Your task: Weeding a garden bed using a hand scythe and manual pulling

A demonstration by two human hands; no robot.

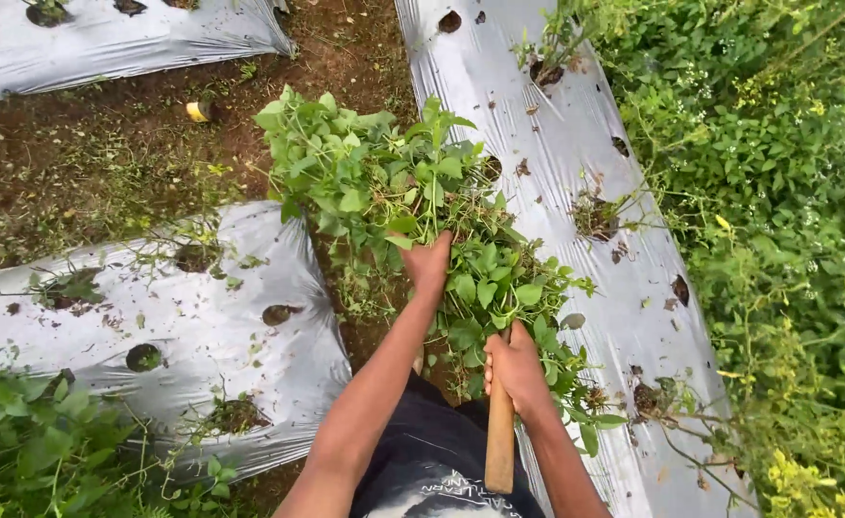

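1. Nearest the camera, the right hand [516, 369] is clenched round a wooden handle [500, 436]; the tool's working end is hidden in the leaves, so I cannot tell what kind it is.
2. Just ahead, the left hand [429, 264] grips a thick bunch of weeds [384, 177], fingers buried among the stems and the leafy tops fanning away from the body.
3. That bunch stands in the soil furrow [154, 144] between two beds, leaning partly over the right-hand one.
4. By my reading, the step in hand is cutting or levering the gathered weeds free at the base, with one hand holding them taut.
5. Such a stroke calls for the tool to work low at the roots, well clear of the left-hand fingers and of the sheeting.
6. Silver plastic mulch [576, 144] covers the beds, with round planting holes [143, 357] showing soil.
7. Dense shrubs [787, 192] border the right bed.
8. A small yellow scrap [196, 111] lies farther along the furrow.
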